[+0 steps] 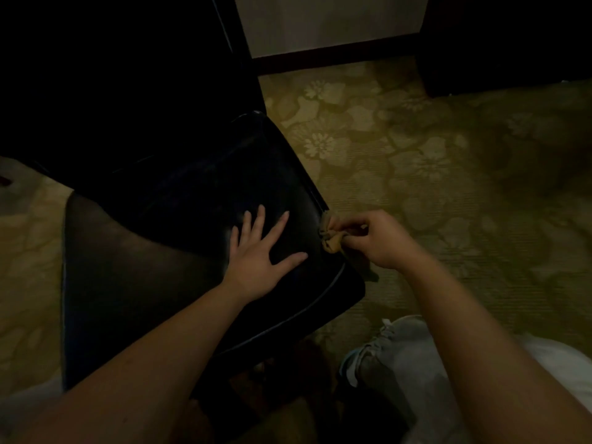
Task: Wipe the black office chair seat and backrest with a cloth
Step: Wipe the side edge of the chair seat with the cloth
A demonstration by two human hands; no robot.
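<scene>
The black office chair seat [198, 200] fills the middle left of the head view, glossy and dim. Its backrest [121, 75] rises dark behind it at the upper left. My left hand [262, 251] lies flat on the seat with fingers spread. At the seat's right edge my right hand [374, 240] grips a small bunched tan cloth [333, 237], which touches the seam of the seat edge. Part of the cloth hangs down below the hand.
A yellow-green carpet with a flower pattern [416, 149] covers the floor to the right. My grey sneaker [378, 350] stands by the seat's front corner. A dark skirting board and pale wall [320, 27] lie beyond. Dark furniture [512, 43] stands at the upper right.
</scene>
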